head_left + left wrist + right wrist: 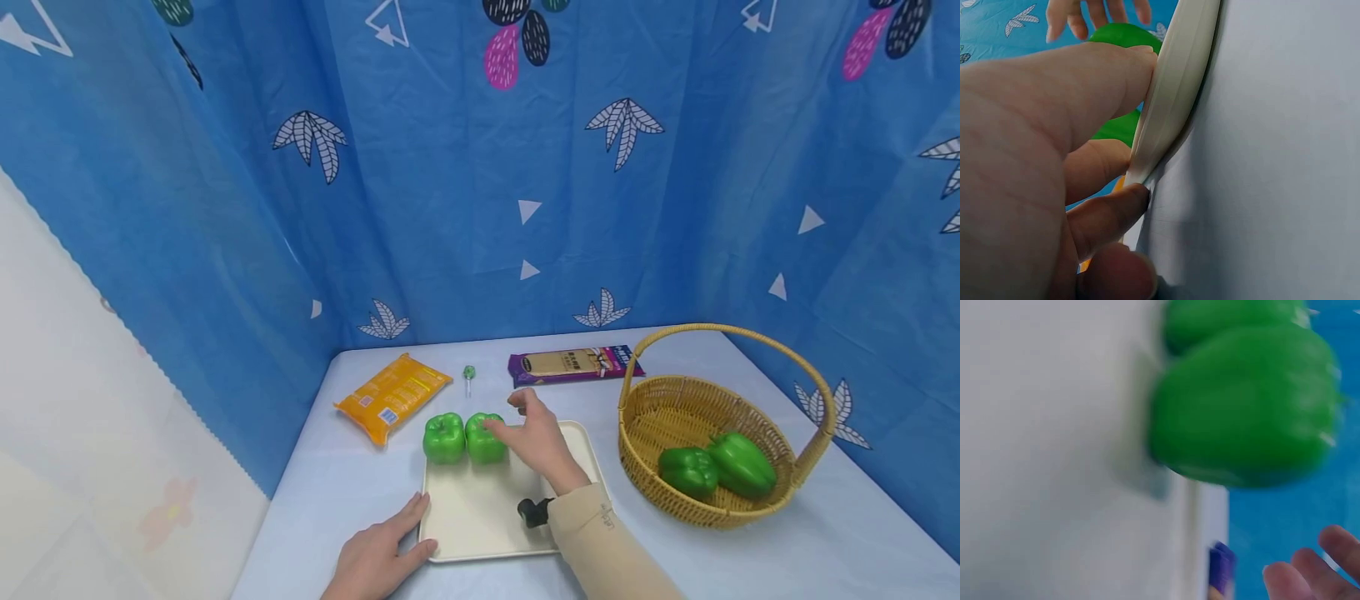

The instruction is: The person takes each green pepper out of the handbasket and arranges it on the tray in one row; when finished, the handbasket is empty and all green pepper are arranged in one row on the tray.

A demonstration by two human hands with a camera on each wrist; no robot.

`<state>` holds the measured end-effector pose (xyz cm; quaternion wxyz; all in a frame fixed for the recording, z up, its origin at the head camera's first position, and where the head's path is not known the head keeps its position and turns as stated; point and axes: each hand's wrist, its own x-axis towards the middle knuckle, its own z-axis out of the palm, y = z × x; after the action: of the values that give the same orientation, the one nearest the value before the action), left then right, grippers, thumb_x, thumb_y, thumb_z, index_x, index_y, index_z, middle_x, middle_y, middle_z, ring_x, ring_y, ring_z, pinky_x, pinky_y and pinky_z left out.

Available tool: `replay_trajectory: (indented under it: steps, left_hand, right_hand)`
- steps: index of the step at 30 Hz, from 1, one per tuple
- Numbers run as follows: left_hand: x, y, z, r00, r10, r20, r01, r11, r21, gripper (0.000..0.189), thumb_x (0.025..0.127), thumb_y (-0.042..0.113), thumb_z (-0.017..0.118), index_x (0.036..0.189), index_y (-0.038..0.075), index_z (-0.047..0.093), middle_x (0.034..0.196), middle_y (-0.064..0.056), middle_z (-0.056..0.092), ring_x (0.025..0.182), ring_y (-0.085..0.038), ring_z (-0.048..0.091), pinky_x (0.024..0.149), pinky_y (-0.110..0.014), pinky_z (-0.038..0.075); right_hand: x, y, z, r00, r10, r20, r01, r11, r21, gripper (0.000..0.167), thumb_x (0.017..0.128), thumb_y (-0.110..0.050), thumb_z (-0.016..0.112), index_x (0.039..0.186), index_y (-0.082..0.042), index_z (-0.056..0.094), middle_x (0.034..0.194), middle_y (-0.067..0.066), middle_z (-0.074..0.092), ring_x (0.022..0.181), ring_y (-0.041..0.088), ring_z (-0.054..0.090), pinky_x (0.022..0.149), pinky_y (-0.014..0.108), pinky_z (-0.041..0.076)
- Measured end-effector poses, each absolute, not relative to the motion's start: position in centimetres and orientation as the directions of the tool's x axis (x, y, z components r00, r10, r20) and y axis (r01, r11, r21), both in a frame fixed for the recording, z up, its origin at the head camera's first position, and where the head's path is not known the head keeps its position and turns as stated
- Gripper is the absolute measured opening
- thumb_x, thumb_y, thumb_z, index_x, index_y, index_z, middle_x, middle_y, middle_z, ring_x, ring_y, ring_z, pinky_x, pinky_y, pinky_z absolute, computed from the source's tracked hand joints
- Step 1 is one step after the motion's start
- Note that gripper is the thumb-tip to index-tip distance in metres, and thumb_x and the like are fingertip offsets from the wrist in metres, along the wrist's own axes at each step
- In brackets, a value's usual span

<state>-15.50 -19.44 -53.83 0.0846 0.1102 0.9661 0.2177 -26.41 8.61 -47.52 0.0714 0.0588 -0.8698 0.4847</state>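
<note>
Two green bell peppers stand side by side at the back left of a cream tray [480, 521]: a left pepper [444, 439] and a right pepper [484, 442]. My right hand [536, 433] is just right of the second one, fingers spread and holding nothing. In the right wrist view, fingertips [1288, 581] show apart from the nearer pepper [1241, 406]. My left hand [386, 542] touches the tray's left edge near the front corner. The left wrist view has its thumb and fingers resting against the tray's rim [1175, 81].
To the right stands a wicker basket [637, 467] with a tall handle, holding two more green peppers [742, 464]. Behind the tray lie an orange packet [393, 396], a green-topped lollipop [469, 375] and a purple-and-tan packet [573, 365]. Blue curtains [465, 167] hang around the table.
</note>
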Motion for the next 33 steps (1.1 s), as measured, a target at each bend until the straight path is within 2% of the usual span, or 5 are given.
replay_trajectory:
  steps: [8, 15, 22, 26, 33]
  left_hand:
    - [-15.5, -19.6, -53.7, -0.966, 0.234, -0.114, 0.166, 0.891, 0.424, 0.085, 0.09, 0.075, 0.058, 0.155, 0.023, 0.048, 0.156, 0.003, 0.053, 0.125, -0.031, 0.065, 0.09, -0.054, 0.058]
    - [-15.7, -20.0, -53.6, -0.964, 0.228, -0.136, 0.155, 0.9, 0.407, 0.086, 0.089, 0.076, 0.058, 0.155, 0.022, 0.048, 0.156, 0.002, 0.053, 0.122, -0.032, 0.067, 0.086, -0.054, 0.058]
    - [-15.7, -20.0, -53.4, -0.964, 0.225, -0.139, 0.15, 0.899, 0.412, 0.085, 0.089, 0.074, 0.059, 0.155, 0.022, 0.048, 0.156, 0.001, 0.053, 0.121, -0.032, 0.068, 0.086, -0.054, 0.058]
    - [-15.8, -19.8, -53.5, -0.962, 0.235, -0.138, 0.158, 0.894, 0.42, 0.085, 0.09, 0.075, 0.058, 0.155, 0.022, 0.048, 0.156, 0.001, 0.053, 0.123, -0.033, 0.067, 0.089, -0.056, 0.057]
    - [-15.9, -19.5, -53.7, -0.958, 0.242, -0.154, 0.158, 0.895, 0.418, 0.085, 0.09, 0.075, 0.057, 0.155, 0.022, 0.048, 0.155, 0.001, 0.054, 0.122, -0.033, 0.067, 0.086, -0.054, 0.058]
  right_hand:
    - [-24.7, 18.1, -42.1, -0.953, 0.036, 0.302, -0.223, 0.591, -0.775, 0.046, 0.096, -0.051, 0.069, 0.118, -0.011, 0.064, 0.123, 0.013, 0.069, 0.12, 0.034, 0.063, 0.094, 0.054, 0.056]
    - [-23.0, 26.7, -39.1, -0.963, 0.104, 0.247, -0.089, 0.746, -0.66, 0.058, 0.098, -0.063, 0.058, 0.114, -0.008, 0.063, 0.121, 0.022, 0.069, 0.111, 0.04, 0.067, 0.078, 0.05, 0.06]
    - [-22.9, 30.6, -40.6, -0.982, 0.063, 0.178, -0.051, 0.819, -0.572, 0.053, 0.097, -0.061, 0.062, 0.106, -0.009, 0.063, 0.104, 0.016, 0.071, 0.09, 0.03, 0.067, 0.063, 0.037, 0.055]
    - [-23.4, 31.7, -42.4, -0.995, 0.019, 0.099, -0.038, 0.837, -0.547, 0.051, 0.096, -0.056, 0.066, 0.106, -0.007, 0.064, 0.093, 0.008, 0.068, 0.077, 0.022, 0.059, 0.059, 0.033, 0.05]
    - [-24.4, 32.8, -45.3, -0.997, -0.078, -0.025, -0.053, 0.842, -0.536, 0.038, 0.094, -0.045, 0.073, 0.1, -0.008, 0.067, 0.092, 0.005, 0.067, 0.078, 0.02, 0.058, 0.064, 0.035, 0.051]
